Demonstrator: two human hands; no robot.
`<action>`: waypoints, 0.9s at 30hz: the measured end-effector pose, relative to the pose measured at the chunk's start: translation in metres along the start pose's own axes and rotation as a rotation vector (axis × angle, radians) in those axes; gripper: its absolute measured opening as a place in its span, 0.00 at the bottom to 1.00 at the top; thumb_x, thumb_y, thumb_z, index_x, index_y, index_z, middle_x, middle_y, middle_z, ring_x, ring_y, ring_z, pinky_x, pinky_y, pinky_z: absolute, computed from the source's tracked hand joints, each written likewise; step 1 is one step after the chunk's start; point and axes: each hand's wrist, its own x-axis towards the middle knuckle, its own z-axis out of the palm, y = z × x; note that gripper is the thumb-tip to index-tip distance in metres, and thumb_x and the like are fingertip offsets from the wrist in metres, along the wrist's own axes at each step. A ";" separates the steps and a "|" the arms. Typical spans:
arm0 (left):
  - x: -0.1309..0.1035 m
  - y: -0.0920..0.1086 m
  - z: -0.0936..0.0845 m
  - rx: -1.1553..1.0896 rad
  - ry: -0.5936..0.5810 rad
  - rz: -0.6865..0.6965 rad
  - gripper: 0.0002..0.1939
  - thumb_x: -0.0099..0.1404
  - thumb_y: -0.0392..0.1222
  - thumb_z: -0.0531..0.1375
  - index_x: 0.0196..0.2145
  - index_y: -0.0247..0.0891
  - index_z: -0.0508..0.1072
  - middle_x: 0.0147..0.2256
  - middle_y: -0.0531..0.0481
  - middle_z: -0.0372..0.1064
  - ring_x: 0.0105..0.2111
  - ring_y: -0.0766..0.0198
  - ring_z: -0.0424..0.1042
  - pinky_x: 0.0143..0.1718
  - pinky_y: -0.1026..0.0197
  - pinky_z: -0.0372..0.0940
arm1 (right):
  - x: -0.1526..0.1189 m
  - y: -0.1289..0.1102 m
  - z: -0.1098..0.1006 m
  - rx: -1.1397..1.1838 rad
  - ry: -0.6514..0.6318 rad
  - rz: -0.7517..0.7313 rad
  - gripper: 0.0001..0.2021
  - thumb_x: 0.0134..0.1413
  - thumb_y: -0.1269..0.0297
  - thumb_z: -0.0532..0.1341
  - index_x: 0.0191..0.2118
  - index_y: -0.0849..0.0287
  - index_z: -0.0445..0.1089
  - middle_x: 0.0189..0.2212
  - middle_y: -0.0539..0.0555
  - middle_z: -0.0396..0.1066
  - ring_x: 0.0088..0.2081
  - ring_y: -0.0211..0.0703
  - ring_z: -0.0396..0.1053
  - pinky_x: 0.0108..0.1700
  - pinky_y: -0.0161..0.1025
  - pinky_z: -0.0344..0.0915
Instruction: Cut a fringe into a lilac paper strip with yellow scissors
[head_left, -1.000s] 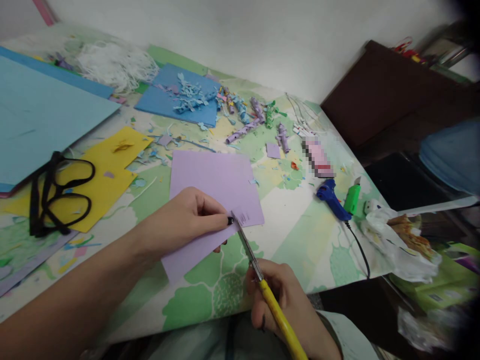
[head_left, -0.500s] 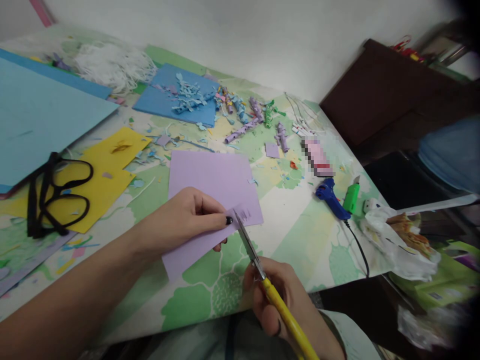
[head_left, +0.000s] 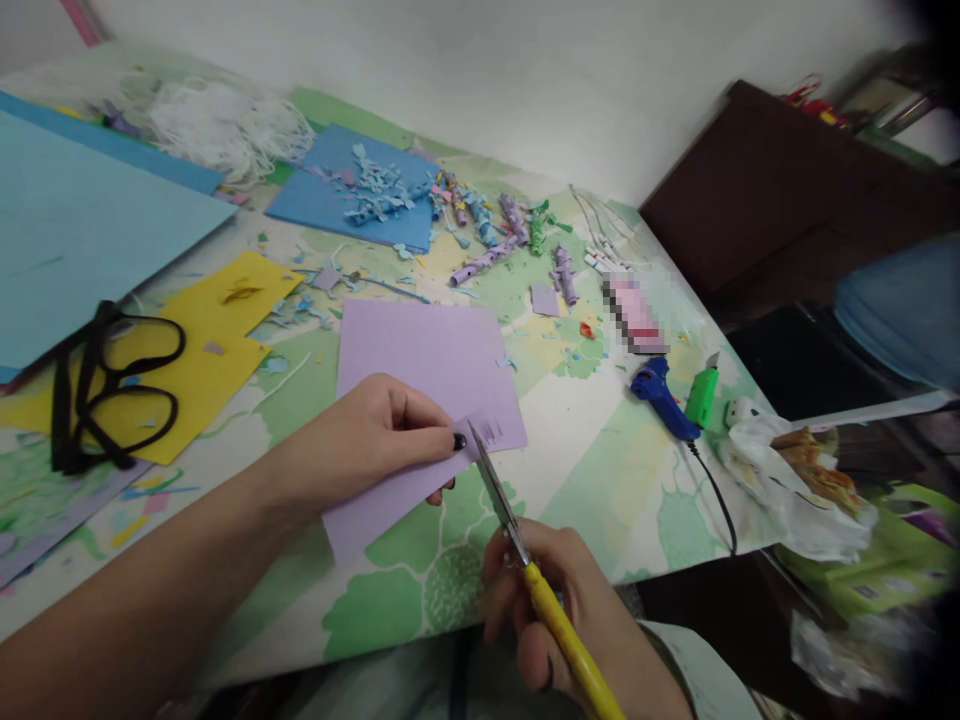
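Note:
A strip of purple paper (head_left: pixel 390 505) is pinched between the thumb and fingers of my left hand (head_left: pixel 382 440). Short slits run along its right end. My right hand (head_left: pixel 555 600) grips yellow-handled scissors (head_left: pixel 555 610), whose blades reach up to the slit edge of the strip, close to my left thumb. One handle loop and some of the right fingers are hidden or blurred. Under the strip lies a larger purple sheet (head_left: pixel 420 350), flat on the table.
Black glasses (head_left: pixel 127 390) rest on yellow sheets (head_left: pixel 217 340) at left, below large light-blue sheets (head_left: pixel 90 220). Rolled, fringed paper pieces (head_left: pixel 487 260) and scraps lie behind. A blue glue gun (head_left: pixel 664 398), a green cutter (head_left: pixel 703 395) and a plastic bag (head_left: pixel 795 490) are at right.
Both hands stay almost in place. The scissors' handle has shifted slightly left, and the right fingers have moved a little; the strip is held as before.

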 end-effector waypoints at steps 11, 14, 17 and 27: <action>0.001 -0.003 -0.001 -0.006 -0.007 0.006 0.15 0.59 0.47 0.59 0.20 0.38 0.76 0.17 0.53 0.70 0.16 0.69 0.62 0.19 0.66 0.53 | 0.010 -0.026 0.006 -0.107 -0.025 0.031 0.24 0.41 0.48 0.70 0.22 0.56 0.55 0.17 0.41 0.47 0.19 0.33 0.46 0.22 0.33 0.50; 0.001 -0.003 -0.001 -0.046 -0.003 -0.011 0.15 0.59 0.47 0.59 0.21 0.37 0.76 0.18 0.53 0.71 0.15 0.70 0.61 0.17 0.67 0.53 | 0.012 -0.024 0.006 -0.087 -0.024 0.017 0.23 0.42 0.52 0.70 0.22 0.55 0.54 0.16 0.41 0.47 0.20 0.33 0.46 0.22 0.33 0.51; 0.001 -0.002 -0.001 -0.054 -0.004 -0.011 0.15 0.59 0.47 0.59 0.19 0.37 0.76 0.17 0.53 0.70 0.15 0.70 0.61 0.17 0.67 0.53 | 0.014 -0.023 0.007 -0.015 -0.041 0.020 0.22 0.42 0.54 0.70 0.22 0.55 0.55 0.16 0.40 0.46 0.19 0.33 0.47 0.22 0.33 0.54; 0.001 -0.002 -0.003 0.010 0.002 0.019 0.15 0.59 0.46 0.59 0.18 0.38 0.75 0.17 0.54 0.70 0.16 0.70 0.61 0.18 0.67 0.54 | 0.016 -0.023 0.008 -0.043 -0.024 0.016 0.25 0.38 0.45 0.71 0.22 0.56 0.58 0.16 0.41 0.49 0.19 0.33 0.49 0.21 0.33 0.51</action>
